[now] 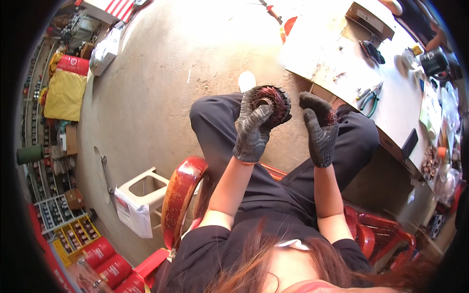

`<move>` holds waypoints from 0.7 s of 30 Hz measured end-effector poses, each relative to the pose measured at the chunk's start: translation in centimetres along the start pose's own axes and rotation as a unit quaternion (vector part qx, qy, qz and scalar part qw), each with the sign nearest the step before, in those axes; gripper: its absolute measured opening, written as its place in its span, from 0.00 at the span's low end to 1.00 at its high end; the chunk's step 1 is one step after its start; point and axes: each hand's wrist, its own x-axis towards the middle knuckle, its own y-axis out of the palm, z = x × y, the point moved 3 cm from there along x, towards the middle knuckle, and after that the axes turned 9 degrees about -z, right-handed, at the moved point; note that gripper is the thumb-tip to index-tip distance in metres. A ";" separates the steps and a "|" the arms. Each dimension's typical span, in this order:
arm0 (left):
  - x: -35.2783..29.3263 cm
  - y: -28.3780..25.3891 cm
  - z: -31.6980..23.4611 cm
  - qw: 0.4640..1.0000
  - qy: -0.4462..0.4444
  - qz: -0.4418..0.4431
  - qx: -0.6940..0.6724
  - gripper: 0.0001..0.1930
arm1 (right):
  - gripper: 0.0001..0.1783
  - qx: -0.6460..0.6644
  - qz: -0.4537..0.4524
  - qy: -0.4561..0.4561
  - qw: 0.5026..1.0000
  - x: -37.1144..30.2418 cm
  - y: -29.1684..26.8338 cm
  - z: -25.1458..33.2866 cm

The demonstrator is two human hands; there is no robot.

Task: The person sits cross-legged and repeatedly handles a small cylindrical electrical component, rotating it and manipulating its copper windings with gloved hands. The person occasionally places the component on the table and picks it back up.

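Note:
My left hand (252,132), in a grey knitted glove, grips a round motor stator (279,103) with dark teeth around its rim and reddish copper windings inside. The thumb presses on its near face and the fingers go behind it, partly hidden. To the right, apart from the stator, is my gloved right hand (320,132). Its fingers are lightly curled, with a gap between them and the thumb. Thin reddish strands (332,117) show at the crook of that hand; whether they are held or only cling there I cannot tell. Both hands are above my knees.
A white-topped bench (332,63) on the right carries pliers (373,99), dark gloves (372,52) and a cardboard box (370,22). Another person's arm (435,39) shows at the far right. To my left stand a red wooden armrest (183,190), a beige stool (141,185) and stocked shelves (36,97).

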 end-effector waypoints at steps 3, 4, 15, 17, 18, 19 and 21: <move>-0.9 -0.6 -0.6 0.998 0.064 0.002 0.010 0.26 | 0.20 -0.013 0.024 -0.036 0.999 -1.1 1.2 0.7; -1.2 -0.8 -0.7 0.997 0.080 0.004 0.019 0.26 | 0.20 -0.023 0.033 -0.064 0.997 -1.3 1.6 1.0; -3.4 -0.6 -3.1 0.980 0.133 -0.032 0.142 0.39 | 0.27 -0.121 0.114 -0.173 0.971 -1.0 4.5 3.9; -3.5 -0.6 -3.3 0.978 0.143 -0.030 0.151 0.39 | 0.27 -0.135 0.128 -0.161 0.969 -1.0 4.7 3.9; -3.6 -0.7 -3.4 0.976 0.147 -0.029 0.156 0.39 | 0.27 -0.141 0.131 -0.152 0.970 -1.1 4.8 3.8; -3.7 -0.6 -3.6 0.971 0.159 -0.022 0.176 0.39 | 0.27 -0.146 0.133 -0.143 0.970 -1.1 4.8 3.7; -3.7 -0.7 -4.0 0.959 0.182 -0.008 0.215 0.39 | 0.26 -0.158 0.145 -0.137 0.967 -1.1 4.8 3.9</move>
